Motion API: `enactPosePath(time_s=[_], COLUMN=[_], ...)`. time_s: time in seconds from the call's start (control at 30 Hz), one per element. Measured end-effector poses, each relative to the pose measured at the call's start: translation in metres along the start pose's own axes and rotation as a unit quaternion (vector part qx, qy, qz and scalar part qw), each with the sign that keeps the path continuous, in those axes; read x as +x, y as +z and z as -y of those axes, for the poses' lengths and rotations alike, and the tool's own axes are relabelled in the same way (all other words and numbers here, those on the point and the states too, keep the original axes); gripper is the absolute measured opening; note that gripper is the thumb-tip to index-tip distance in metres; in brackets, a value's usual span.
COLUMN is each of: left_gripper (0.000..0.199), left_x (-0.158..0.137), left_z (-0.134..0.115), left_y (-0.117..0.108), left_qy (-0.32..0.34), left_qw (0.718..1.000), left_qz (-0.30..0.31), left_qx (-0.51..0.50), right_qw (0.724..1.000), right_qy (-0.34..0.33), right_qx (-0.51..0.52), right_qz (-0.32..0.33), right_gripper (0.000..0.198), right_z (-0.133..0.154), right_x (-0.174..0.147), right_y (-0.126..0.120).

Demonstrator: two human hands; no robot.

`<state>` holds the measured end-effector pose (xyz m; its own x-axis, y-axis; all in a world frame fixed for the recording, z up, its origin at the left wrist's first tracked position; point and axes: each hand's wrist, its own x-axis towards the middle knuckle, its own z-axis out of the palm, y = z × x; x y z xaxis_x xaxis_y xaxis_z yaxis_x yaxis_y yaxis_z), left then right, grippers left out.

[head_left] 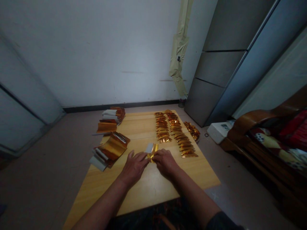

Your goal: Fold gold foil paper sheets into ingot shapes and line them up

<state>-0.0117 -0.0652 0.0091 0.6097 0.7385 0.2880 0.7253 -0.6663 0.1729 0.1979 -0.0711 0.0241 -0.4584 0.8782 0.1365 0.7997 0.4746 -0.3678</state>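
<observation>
Head cam: left hand [134,166] and right hand [166,161] both have fingertips pinched on the gold foil sheet [155,148], mid-table [150,188], between them. I'd keep pressure light and even (looks thin, probably wrinkles easily) for clean creases.

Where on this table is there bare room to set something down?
The table is bare between the sheets and the folded pieces, beyond the foil. Its near right corner, beside the right forearm, is bare too. Crowded: the sheets' side, the pieces' side, and the middle, where the left hand and right hand touch the foil.
</observation>
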Motion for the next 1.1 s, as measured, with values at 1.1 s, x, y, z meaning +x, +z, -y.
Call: enactPosePath(time_s=[1.1], left_gripper=[0.044], left_x=[-0.007], left_z=[0.006], left_y=[-0.003], left_qy=[-0.012], left_qw=[0.996], left_qz=[0.075], left_qx=[-0.044], right_qw=[1.000], right_qy=[-0.023], right_qx=[0.002], right_qz=[0.003], right_gripper=[0.019], right_z=[-0.004], right_x=[0.000], right_y=[-0.005])
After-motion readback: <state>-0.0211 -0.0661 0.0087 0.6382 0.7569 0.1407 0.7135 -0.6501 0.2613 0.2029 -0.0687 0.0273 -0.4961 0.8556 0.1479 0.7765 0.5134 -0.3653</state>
